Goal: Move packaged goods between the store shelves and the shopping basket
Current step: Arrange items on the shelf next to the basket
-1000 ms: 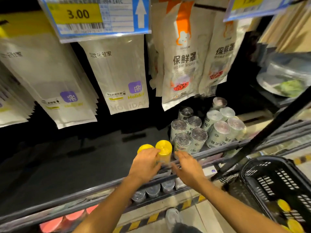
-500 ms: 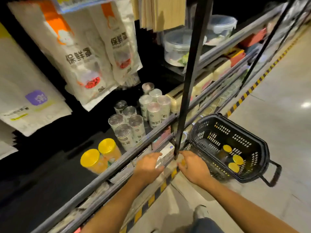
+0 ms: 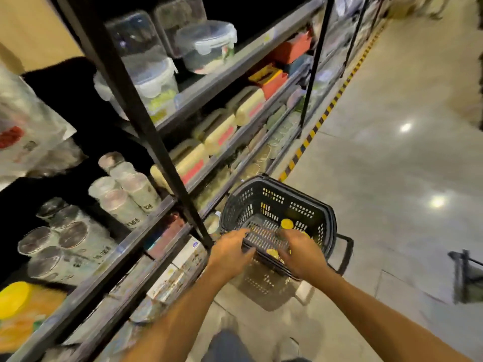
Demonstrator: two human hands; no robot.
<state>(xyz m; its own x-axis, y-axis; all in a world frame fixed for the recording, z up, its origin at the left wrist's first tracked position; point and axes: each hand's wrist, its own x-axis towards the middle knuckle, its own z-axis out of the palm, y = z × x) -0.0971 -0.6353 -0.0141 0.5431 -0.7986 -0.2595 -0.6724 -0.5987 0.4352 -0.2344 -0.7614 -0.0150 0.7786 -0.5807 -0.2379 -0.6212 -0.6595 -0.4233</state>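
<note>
Basket [image 3: 277, 194] on floor right of shelves [image 3: 162, 220] — cans [image 3: 287, 223] inside

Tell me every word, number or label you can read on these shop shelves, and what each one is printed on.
No text in this picture is sharp enough to quote.
Silver-lidded tins: dark characters on the sides, too blurred to read.
White hanging bag: dark print beside a red picture, blurred.
White boxes on the lower shelf: a small blue mark, too small to read.
Cream boxes: red labels, no legible writing.
</note>
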